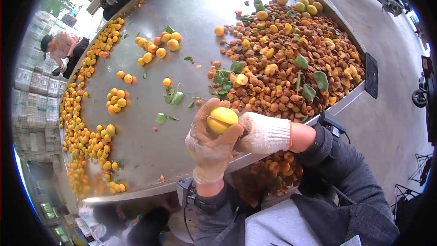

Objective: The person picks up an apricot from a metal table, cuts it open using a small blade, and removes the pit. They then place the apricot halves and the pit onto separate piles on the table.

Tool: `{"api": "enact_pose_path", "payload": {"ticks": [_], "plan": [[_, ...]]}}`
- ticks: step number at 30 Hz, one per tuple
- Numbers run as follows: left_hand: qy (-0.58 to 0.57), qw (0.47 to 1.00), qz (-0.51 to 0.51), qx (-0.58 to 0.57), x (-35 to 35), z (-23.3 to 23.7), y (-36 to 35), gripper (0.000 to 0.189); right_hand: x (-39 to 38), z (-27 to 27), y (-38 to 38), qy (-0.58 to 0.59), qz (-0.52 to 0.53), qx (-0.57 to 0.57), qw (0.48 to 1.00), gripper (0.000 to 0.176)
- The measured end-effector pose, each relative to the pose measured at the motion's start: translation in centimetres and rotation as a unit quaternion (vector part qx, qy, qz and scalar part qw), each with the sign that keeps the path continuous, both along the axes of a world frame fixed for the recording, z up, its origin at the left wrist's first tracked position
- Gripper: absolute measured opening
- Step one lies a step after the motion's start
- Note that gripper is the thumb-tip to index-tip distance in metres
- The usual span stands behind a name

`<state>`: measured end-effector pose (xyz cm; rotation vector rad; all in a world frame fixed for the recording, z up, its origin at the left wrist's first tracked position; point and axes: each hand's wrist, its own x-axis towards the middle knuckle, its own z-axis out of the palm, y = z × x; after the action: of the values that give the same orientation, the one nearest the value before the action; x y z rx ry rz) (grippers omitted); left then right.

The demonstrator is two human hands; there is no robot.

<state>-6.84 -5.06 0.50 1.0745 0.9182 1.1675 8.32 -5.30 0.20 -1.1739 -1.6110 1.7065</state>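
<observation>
My left hand [209, 143], in a pale work glove, is closed around a yellow apricot [222, 120] above the metal table's near edge. A thin dark line runs across the fruit; whether it is a cut or a slim blade I cannot make out. Right beside the fruit, my gloved right hand [261, 133] is curled closed, its fingers partly hidden, and what it grips does not show. Just beyond both hands lies a large heap of brown apricot pits [277, 73] mixed with yellow scraps and green leaves.
Whole apricots [93, 141] line the left side of the metal table [150, 155], with small clusters nearer its middle. Below the near edge sits a pile of apricot halves [277, 168]. A dark phone-like slab [371, 75] is at the right edge. Other people [66, 52] work across the table.
</observation>
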Motion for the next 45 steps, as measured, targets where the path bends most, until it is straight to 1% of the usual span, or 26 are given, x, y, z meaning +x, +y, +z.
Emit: {"api": "enact_pose_path", "payload": {"ticks": [2,3,5,7,9,12,14,15,16,17,18,20,21,23,24,27,29,31,33,34,36,37,38,39,41,45], "plan": [[0.005,1.000,-0.012,0.028,0.3,-0.5,0.1,0.056,0.2,-0.1,-0.3,0.009,-0.014,-0.038,0.999,0.020],[-0.070,0.997,-0.030,0.018,0.6,-0.8,0.4,0.062,0.3,0.2,-0.5,0.002,-0.021,-0.032,0.999,0.020],[-0.148,0.988,-0.050,0.017,0.9,-1.1,1.0,0.067,0.2,0.9,-0.9,-0.148,-0.097,0.130,0.976,0.024],[-0.263,0.949,-0.093,-0.147,0.6,-1.7,1.5,0.067,0.2,1.1,-1.1,-0.161,-0.108,0.154,0.969,0.029],[-0.237,0.962,-0.097,-0.100,0.8,-1.6,1.0,0.066,0.0,1.3,-1.5,-0.189,-0.148,0.140,0.961,0.027],[-0.139,0.986,-0.055,-0.075,0.4,0.0,0.4,0.066,-0.8,0.4,-2.0,-0.195,-0.199,0.213,0.936,0.033],[0.083,0.994,-0.044,0.055,0.0,0.6,0.2,0.067,-0.7,0.4,-1.7,-0.194,-0.220,0.233,0.927,0.034],[0.082,0.994,-0.045,0.052,-0.3,0.2,0.5,0.067,-0.3,0.6,-1.3,-0.206,-0.166,0.174,0.949,0.034],[0.135,0.980,-0.049,0.136,-0.5,-0.5,0.9,0.065,-0.1,0.9,-0.9,-0.218,-0.112,0.113,0.963,0.034],[0.184,0.957,-0.050,0.219,-0.5,-0.9,1.2,0.063,0.1,1.1,-0.7,-0.222,-0.112,0.113,0.962,0.034],[0.181,0.957,-0.048,0.220,-0.4,-0.7,1.1,0.063,0.2,1.3,-0.4,-0.223,-0.101,0.095,0.965,0.033],[0.025,0.995,-0.052,0.080,-0.4,-0.1,0.9,0.057,0.0,0.4,0.0,-0.185,-0.123,0.131,0.966,0.032],[0.023,0.995,-0.049,0.083,-0.3,-0.8,1.3,0.057,-0.2,0.7,0.0,-0.187,-0.120,0.135,0.966,0.032],[-0.173,0.983,-0.062,-0.010,-0.1,-2.1,2.4,0.054,-0.9,1.5,0.2,-0.248,-0.132,0.187,0.941,0.032],[-0.175,0.983,-0.060,-0.009,-0.2,-2.0,2.4,0.054,-1.3,1.2,0.2,-0.255,-0.153,0.213,0.931,0.030],[-0.106,0.992,-0.065,0.012,-0.8,-1.6,1.9,0.057,-1.4,1.3,0.3,-0.285,-0.136,0.209,0.925,0.025],[0.052,0.997,-0.015,0.047,-1.1,-0.4,1.7,0.058,-1.5,1.1,0.3,-0.277,-0.122,0.201,0.932,0.023],[0.118,0.987,0.004,0.107,-1.0,-0.8,1.9,0.058,-1.3,1.0,0.7,-0.267,-0.112,0.191,0.938,0.021],[0.182,0.968,0.022,0.171,-1.0,-0.8,1.8,0.057,-0.7,0.9,1.7,-0.211,-0.048,0.021,0.976,0.018],[0.208,0.964,0.019,0.166,-1.1,-0.6,1.9,0.056,-0.8,0.9,1.7,-0.183,-0.062,0.007,0.981,0.018],[0.233,0.959,0.022,0.163,-0.9,-0.5,2.0,0.056,-1.0,0.9,1.6,-0.200,-0.075,0.073,0.974,0.020],[0.085,0.988,0.020,0.124,-0.4,-0.7,1.9,0.056,-1.2,0.9,1.5,-0.212,-0.090,0.135,0.964,0.022],[-0.066,0.994,0.017,0.082,-0.1,-1.0,2.0,0.056,-1.5,1.7,1.3,-0.220,-0.114,0.086,0.965,0.026],[-0.067,0.994,0.019,0.085,-0.4,-1.4,2.3,0.056,-1.8,1.7,1.2,-0.221,-0.113,0.088,0.965,0.026],[-0.182,0.980,-0.078,0.010,-1.1,-2.2,2.8,0.058,-2.2,1.5,1.0,-0.256,-0.115,0.150,0.948,0.029],[-0.156,0.984,-0.067,-0.042,-1.6,-0.8,2.2,0.056,-2.6,1.5,0.8,-0.246,-0.117,0.170,0.947,0.023]]}}
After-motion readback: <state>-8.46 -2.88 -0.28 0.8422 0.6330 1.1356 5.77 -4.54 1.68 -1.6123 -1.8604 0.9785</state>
